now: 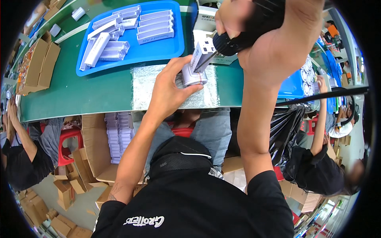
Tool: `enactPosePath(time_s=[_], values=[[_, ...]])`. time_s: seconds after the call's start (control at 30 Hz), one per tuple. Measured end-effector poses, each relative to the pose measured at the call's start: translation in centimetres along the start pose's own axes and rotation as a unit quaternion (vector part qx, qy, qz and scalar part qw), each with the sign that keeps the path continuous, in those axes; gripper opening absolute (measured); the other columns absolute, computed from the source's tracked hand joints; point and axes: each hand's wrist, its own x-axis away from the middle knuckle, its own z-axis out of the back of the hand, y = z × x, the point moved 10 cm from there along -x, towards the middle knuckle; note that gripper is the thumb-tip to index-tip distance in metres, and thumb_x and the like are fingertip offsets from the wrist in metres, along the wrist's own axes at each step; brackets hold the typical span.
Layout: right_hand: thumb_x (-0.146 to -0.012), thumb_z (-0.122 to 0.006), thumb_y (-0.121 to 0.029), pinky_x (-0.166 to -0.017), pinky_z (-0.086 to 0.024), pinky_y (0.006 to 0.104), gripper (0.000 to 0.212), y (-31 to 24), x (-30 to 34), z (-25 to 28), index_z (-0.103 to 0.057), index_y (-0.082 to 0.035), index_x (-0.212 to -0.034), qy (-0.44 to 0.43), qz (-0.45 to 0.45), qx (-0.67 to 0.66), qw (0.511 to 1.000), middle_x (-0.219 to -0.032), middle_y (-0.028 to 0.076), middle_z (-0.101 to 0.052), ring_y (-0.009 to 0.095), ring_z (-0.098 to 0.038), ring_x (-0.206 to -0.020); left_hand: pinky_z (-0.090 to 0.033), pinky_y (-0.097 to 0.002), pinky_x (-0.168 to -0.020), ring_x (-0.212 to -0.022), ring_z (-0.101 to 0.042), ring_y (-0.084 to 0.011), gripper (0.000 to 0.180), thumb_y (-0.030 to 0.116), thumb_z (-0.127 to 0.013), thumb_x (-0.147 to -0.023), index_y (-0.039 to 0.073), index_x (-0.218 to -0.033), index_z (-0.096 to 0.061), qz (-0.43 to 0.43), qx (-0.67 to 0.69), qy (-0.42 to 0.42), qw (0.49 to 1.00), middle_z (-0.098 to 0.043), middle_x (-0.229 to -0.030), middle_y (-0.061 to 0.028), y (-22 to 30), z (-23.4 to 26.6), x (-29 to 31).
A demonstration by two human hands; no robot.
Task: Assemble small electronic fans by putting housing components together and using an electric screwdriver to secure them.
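My left hand (pixel 166 89) grips a pale lilac plastic housing (pixel 192 77) over the mat, thumb at its front and fingers behind. A thin red wire shows on its round base, and a flat upright part (pixel 202 51) rises from it. Close to the camera, my right hand (pixel 270 53) is wrapped round a black powered screwdriver (pixel 228 43). The driver's thin metal bit slants down to the housing, just beside the upright part. Whether its tip sits on a screw is too small to tell.
A blue tray (pixel 180 35) holds several lilac plastic parts (pixel 156 25) on the green table (pixel 51 105). A clear plastic mat (pixel 143 93) lies under my hands. Right stands a blue bin (pixel 287 89) of round white pieces. An open carton (pixel 95 146) sits below. Co-workers sit on both sides.
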Motion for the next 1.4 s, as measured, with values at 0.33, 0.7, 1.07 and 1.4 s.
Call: enactPosePath(time_s=[0.33,0.7,1.07,1.4], values=[[-0.112,-0.059,-0.041,-0.037,-0.046,0.0251,0.036,-0.7,-5.0,5.1,-0.061,-0.005,-0.111,-0.012,0.210,0.017,0.978,-0.061,0.003,-0.057,0.010,-0.053,-0.041,-0.054,-0.0388,-0.104,-0.118,-0.068,-0.0303,0.074,0.005,-0.094,-0.074,0.000,-0.140,-0.062,0.016,0.035,0.000,0.999,-0.067,-0.129,-0.0151,-0.9,-0.5,0.0],[-0.111,-0.061,-0.041,-0.038,-0.044,0.0253,0.035,0.6,-4.5,4.6,-0.063,-0.006,-0.110,-0.015,0.162,-0.037,0.986,-0.062,0.003,-0.058,0.010,-0.052,-0.041,-0.053,-0.0387,-0.103,-0.118,-0.068,-0.0307,0.073,0.005,-0.094,-0.074,0.000,-0.140,-0.063,0.005,0.031,0.006,0.999,-0.068,-0.129,-0.0154,-0.7,-0.1,0.1],[-0.112,-0.045,-0.059,-0.038,-0.047,0.0230,0.057,-2.1,-1.3,3.1,-0.055,-0.004,-0.124,0.120,0.068,0.048,0.989,-0.058,0.002,-0.054,0.010,-0.052,-0.039,-0.051,-0.0352,-0.108,-0.119,-0.067,-0.0229,0.074,0.005,-0.094,-0.074,-0.004,-0.139,-0.061,0.006,0.005,0.000,1.000,-0.067,-0.129,-0.0132,-0.2,-0.3,-0.1],[-0.114,-0.045,-0.051,-0.038,-0.047,0.0237,0.051,0.6,-0.5,1.6,-0.051,-0.002,-0.128,-0.012,0.113,0.020,0.993,-0.061,0.004,-0.057,0.011,-0.055,-0.042,-0.054,-0.0399,-0.103,-0.119,-0.069,-0.0327,0.074,0.008,-0.094,-0.073,0.002,-0.140,-0.064,0.002,-0.003,0.016,1.000,-0.069,-0.132,-0.0152,0.1,0.0,0.0]])
